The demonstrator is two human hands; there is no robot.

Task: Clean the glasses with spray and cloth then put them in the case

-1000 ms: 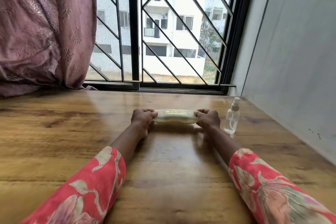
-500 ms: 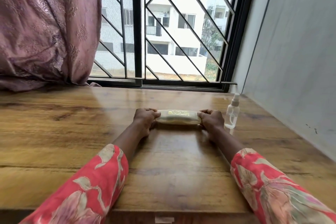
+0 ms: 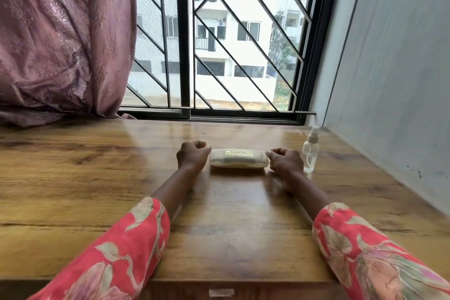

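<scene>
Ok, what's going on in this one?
A person sits at a wooden table by a window. A closed glasses case lies flat between the left hand and right hand; both are loosely curled at its ends, holding nothing. A clear spray bottle stands just right of the right hand. No glasses or cloth visible.

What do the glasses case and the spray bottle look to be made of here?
Glasses case: probably hard plastic, cream, semi-glossy; smooth rounded shell with a soft sheen and gold printed lettering on the lid. Spray bottle: clear plastic by the look, though glass is possible; the table shows through its body. Its pump top looks like whitish plastic.
</scene>
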